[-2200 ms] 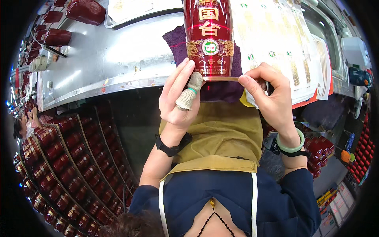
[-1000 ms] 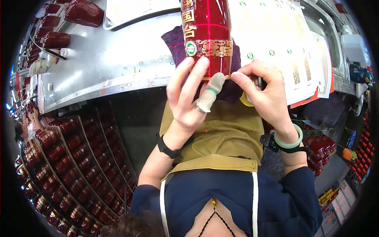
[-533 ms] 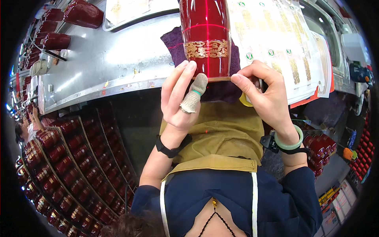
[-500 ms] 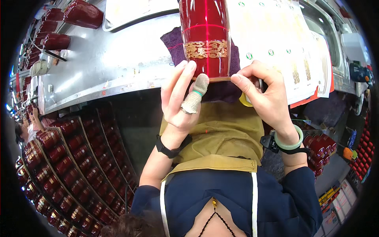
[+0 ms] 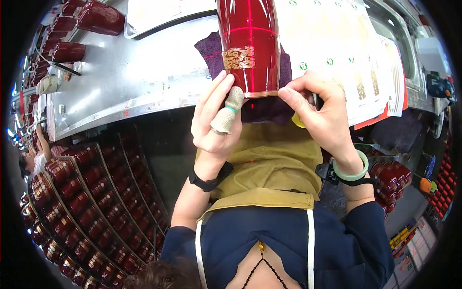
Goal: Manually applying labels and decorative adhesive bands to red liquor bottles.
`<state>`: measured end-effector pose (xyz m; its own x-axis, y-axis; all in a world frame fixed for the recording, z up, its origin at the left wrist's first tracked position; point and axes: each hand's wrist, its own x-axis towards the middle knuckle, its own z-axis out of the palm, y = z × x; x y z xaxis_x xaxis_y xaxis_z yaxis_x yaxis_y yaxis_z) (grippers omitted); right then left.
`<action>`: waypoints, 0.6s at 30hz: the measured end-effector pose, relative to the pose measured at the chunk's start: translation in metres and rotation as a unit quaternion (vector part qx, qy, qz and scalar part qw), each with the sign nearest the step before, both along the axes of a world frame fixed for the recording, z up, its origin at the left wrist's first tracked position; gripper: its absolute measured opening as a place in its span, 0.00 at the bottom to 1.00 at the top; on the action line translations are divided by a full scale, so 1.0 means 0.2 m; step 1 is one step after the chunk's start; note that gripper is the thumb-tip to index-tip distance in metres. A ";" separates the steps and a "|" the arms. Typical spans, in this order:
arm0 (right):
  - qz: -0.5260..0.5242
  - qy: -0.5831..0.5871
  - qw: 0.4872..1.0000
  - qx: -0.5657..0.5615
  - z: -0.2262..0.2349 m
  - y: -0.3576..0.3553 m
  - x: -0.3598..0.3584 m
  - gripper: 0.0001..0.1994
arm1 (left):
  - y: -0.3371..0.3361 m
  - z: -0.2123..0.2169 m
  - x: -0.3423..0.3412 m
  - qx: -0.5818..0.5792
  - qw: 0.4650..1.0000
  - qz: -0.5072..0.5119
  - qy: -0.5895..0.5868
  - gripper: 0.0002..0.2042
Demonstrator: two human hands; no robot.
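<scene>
A glossy dark red jar [image 5: 262,62] lies on its side on a purple cloth [image 5: 208,53], one end toward me. Its gold scroll pattern [image 5: 238,58] sits on the left part of the upper face, and thin red light lines cross it. My left hand [image 5: 214,113] grips the near left edge, with a cloth cover [image 5: 234,98] on the thumb. At the near right corner my right hand [image 5: 320,103] pinches the rim between thumb and bent forefinger. Something yellow [image 5: 298,120] shows below that hand, mostly hidden.
Sheets with gold decals [image 5: 356,86] lie right of the jar. A white tray [image 5: 163,19] and red jars [image 5: 100,18] stand at the back left of the metal table [image 5: 144,72]. Racks of red jars [image 5: 96,212] fill the lower left; more jars [image 5: 390,180] stand at right.
The jar has turned, so its gold pattern has shifted left and now covers only part of the face. My left hand has moved slightly left; my right hand has barely moved.
</scene>
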<state>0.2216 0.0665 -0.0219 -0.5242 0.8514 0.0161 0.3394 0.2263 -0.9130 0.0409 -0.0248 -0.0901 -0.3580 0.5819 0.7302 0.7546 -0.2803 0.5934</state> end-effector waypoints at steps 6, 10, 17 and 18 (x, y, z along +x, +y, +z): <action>-0.008 0.004 1.000 -0.004 0.00 0.00 0.00 0.07 | -0.02 0.01 0.01 -0.005 0.993 0.005 0.116 0.19; -0.012 -0.001 1.000 -0.002 -0.01 0.01 0.00 0.07 | 0.00 0.02 0.05 0.000 0.997 0.030 0.072 0.20; -0.003 0.003 1.000 0.013 -0.02 0.01 0.00 0.07 | 0.03 0.05 0.04 -0.001 0.991 -0.022 0.129 0.19; -0.005 0.005 1.000 0.012 -0.02 0.01 0.00 0.07 | 0.04 0.04 0.04 0.002 0.995 -0.007 0.101 0.18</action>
